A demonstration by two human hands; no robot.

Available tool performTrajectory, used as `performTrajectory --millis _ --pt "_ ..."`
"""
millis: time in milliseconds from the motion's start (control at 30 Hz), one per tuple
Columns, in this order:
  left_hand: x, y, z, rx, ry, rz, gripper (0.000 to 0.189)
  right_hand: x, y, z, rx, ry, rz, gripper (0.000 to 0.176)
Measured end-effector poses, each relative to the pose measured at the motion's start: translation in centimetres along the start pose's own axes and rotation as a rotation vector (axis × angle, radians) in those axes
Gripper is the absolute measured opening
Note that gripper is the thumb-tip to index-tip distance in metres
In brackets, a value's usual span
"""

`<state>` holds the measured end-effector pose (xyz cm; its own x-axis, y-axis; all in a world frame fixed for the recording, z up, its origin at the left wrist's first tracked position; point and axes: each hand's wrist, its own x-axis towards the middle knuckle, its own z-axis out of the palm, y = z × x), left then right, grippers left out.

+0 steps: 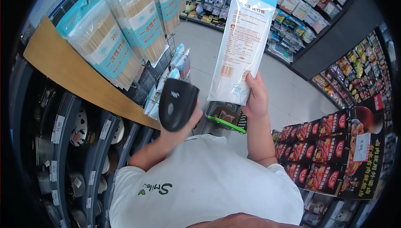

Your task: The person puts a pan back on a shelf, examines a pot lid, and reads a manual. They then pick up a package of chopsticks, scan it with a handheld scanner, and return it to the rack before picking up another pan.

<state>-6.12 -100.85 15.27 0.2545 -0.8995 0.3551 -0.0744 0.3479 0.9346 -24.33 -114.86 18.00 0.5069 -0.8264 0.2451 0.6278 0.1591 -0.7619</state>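
Observation:
My left hand [193, 117] is wrapped round a black barcode scanner [177, 104], which hides most of its fingers. In my right hand [257, 96] is a clear pack of disposable chopsticks [242, 46] with a blue header, gripped at its lower right corner and held upright. Its printed back, with a barcode low on the left, faces me. The scanner is left of the pack and apart from it. Similar chopstick packs [144, 23] hang on a rack at the upper left, beyond my left hand.
A basket with a green handle [227, 123] is on the floor below my right hand. Dark shelves with pans [79, 132] stand at left, edged by a wooden panel [83, 79]. Red food packets [319, 152] hang at right. More stocked shelves [288, 23] line the far aisle.

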Motion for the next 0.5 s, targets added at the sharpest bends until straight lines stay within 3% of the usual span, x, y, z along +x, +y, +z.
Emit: performTrajectory --millis 33,67,100,167,333,500 --pt "-0.7 0.6 0.0 0.154 -0.101 0.003 0.040 0.1 -0.1 -0.5 -0.001 0.006 -0.011 0.049" --pt "-2.0 0.2 0.4 0.218 -0.058 -0.062 0.046 0.1 -0.1 -1.0 -0.032 0.004 -0.036 0.049" --pt "-2.0 1.2 0.8 -0.039 -0.133 -0.133 0.047 0.1 -0.1 -1.4 -0.064 0.001 -0.057 0.050" --pt "-1.7 2.3 1.1 -0.097 -0.201 -0.265 0.049 0.2 0.0 -1.6 -0.114 -0.018 -0.099 0.050" --pt "-2.0 2.5 1.2 -0.170 -0.113 -0.338 0.043 0.8 0.4 -1.7 -0.223 -0.107 -0.192 0.048" --pt "-2.0 2.0 0.4 -0.116 -0.113 -0.372 0.042 0.9 0.6 -1.0 -0.089 -0.078 -0.089 0.050"
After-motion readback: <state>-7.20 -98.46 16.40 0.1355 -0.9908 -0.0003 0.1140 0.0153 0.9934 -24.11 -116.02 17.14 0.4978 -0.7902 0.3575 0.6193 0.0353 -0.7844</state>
